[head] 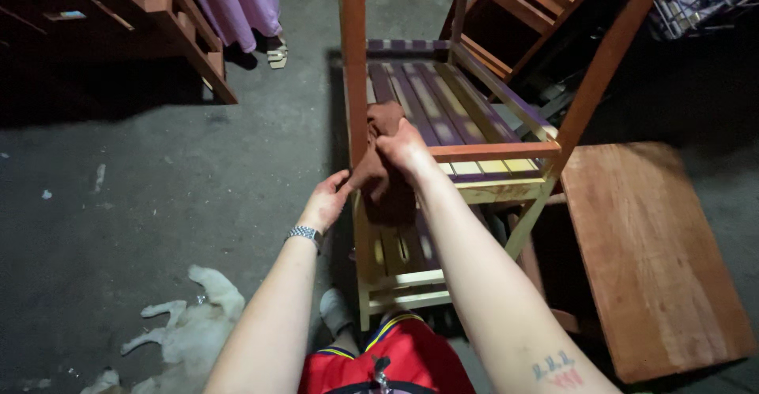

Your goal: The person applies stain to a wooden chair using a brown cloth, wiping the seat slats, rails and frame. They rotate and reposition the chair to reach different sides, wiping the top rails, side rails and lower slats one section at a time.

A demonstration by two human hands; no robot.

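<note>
A wooden slatted rack (474,150) with orange-brown posts and rails stands in front of me on the concrete floor. A brown rag (381,121) is pressed against its upright post (353,62) near the upper shelf. My right hand (405,149) grips the rag from the right side. My left hand (326,200), with a metal watch at the wrist, holds the rag's lower end just left of the post. The rack's lower slats (399,252) are pale yellow.
A reddish wooden board (652,252) lies to the right of the rack. More wooden frames stand at the top left (158,22) and top right (522,15). Purple cloth (237,3) hangs at the back. White rags (190,331) lie on the floor at left.
</note>
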